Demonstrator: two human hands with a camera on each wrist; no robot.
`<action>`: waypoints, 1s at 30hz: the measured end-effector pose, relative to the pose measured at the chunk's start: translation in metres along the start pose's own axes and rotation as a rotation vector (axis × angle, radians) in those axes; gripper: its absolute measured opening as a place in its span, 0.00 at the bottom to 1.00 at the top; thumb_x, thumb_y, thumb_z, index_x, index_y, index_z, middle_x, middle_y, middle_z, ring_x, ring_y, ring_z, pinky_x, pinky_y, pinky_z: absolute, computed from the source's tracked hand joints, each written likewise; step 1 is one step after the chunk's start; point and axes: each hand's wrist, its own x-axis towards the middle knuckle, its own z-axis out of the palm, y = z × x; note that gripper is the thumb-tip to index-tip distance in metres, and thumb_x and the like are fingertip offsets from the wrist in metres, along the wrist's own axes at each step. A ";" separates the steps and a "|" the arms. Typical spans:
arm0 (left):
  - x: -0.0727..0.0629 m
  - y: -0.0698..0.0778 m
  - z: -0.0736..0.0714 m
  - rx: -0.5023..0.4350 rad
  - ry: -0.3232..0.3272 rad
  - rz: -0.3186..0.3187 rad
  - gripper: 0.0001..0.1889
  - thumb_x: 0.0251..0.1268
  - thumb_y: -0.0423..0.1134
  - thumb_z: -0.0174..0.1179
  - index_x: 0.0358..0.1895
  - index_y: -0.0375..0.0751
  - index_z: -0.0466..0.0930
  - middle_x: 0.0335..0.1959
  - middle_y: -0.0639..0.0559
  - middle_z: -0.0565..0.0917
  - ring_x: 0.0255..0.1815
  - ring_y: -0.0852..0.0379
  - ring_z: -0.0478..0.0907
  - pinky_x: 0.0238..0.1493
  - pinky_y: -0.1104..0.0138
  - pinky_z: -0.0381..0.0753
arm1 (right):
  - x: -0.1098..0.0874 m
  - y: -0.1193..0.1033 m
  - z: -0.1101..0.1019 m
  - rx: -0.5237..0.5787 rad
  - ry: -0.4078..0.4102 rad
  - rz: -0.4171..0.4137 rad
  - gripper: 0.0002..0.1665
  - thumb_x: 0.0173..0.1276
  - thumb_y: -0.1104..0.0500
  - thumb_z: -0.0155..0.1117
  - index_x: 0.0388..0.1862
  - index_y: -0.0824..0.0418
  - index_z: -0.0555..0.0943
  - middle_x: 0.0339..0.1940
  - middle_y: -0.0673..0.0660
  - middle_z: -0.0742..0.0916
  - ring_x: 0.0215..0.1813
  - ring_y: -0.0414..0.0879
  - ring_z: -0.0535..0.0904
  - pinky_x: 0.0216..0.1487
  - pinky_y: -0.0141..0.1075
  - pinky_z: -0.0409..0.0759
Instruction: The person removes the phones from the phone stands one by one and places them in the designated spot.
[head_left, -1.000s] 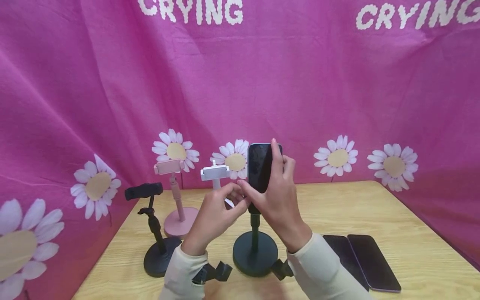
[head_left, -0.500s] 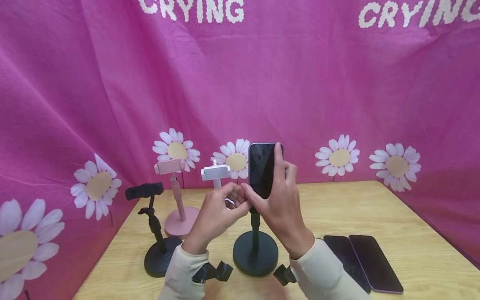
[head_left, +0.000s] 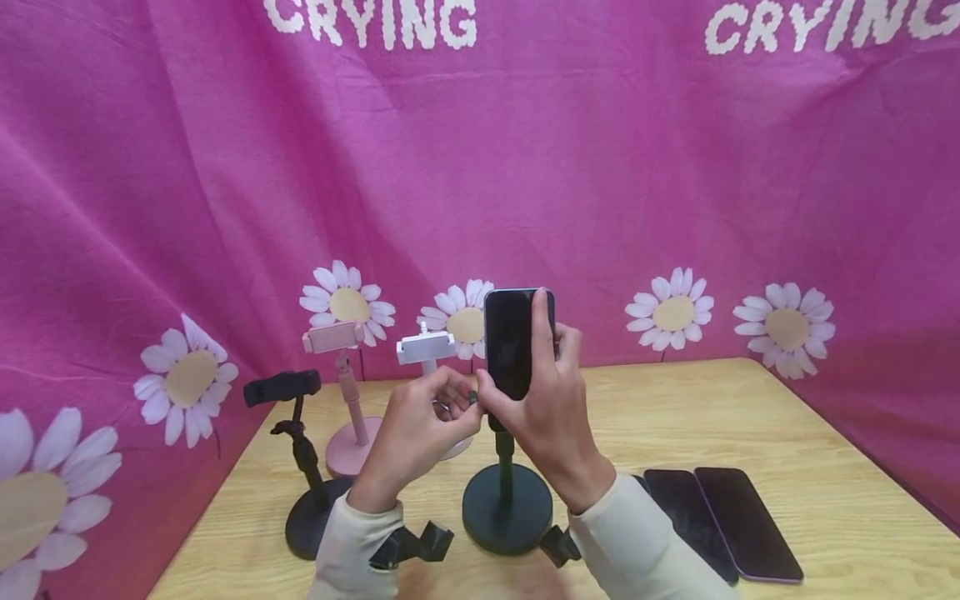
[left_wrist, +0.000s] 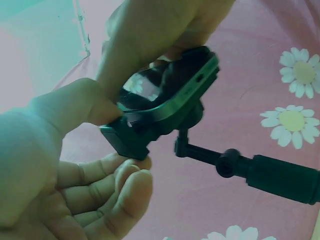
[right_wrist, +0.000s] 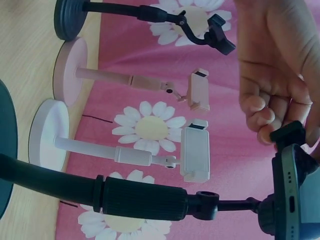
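A dark-screened phone (head_left: 510, 342) stands upright in the holder of a black phone stand (head_left: 507, 510). My right hand (head_left: 555, 408) grips it from the right, index finger along the screen's right side and thumb near the lower left edge. In the left wrist view, my left hand (left_wrist: 65, 145) pinches the clamp end (left_wrist: 125, 139) of the holder between thumb and fingers. The right wrist view shows that clamp end (right_wrist: 288, 133) at the phone's side, with the stand's jointed arm (right_wrist: 235, 205) behind. The phone's back is mostly hidden.
To the left stand another black phone stand (head_left: 303, 512), a pink one (head_left: 352, 442) and a white one (head_left: 427, 348). Two dark phones (head_left: 750, 525) (head_left: 690, 517) lie at the right on the wooden table (head_left: 697, 408), partly beside my sleeve. A pink daisy-patterned cloth (head_left: 570, 167) hangs behind.
The right index finger has slid slightly down from the phone's top edge. My left fingertips have drawn a little apart from the right thumb, exposing a dark bit of the clamp.
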 end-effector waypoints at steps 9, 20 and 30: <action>-0.001 0.002 -0.006 0.025 -0.005 0.008 0.11 0.52 0.35 0.70 0.39 0.42 0.81 0.28 0.57 0.81 0.28 0.62 0.77 0.34 0.68 0.81 | 0.002 -0.001 -0.001 0.034 -0.025 0.003 0.63 0.50 0.54 0.78 0.78 0.56 0.50 0.52 0.66 0.71 0.45 0.52 0.77 0.38 0.41 0.85; 0.000 0.004 -0.006 0.028 -0.009 0.027 0.10 0.53 0.34 0.69 0.38 0.41 0.80 0.28 0.57 0.81 0.27 0.63 0.77 0.34 0.68 0.81 | 0.011 -0.006 -0.034 0.223 -0.236 0.152 0.60 0.52 0.55 0.75 0.78 0.46 0.50 0.49 0.59 0.76 0.43 0.49 0.75 0.34 0.36 0.82; -0.003 0.008 -0.002 0.041 0.020 0.040 0.09 0.53 0.36 0.70 0.37 0.43 0.81 0.27 0.60 0.81 0.27 0.65 0.77 0.32 0.70 0.81 | 0.015 -0.015 -0.054 0.325 -0.351 0.285 0.58 0.55 0.54 0.74 0.76 0.32 0.50 0.55 0.54 0.80 0.49 0.49 0.82 0.47 0.44 0.82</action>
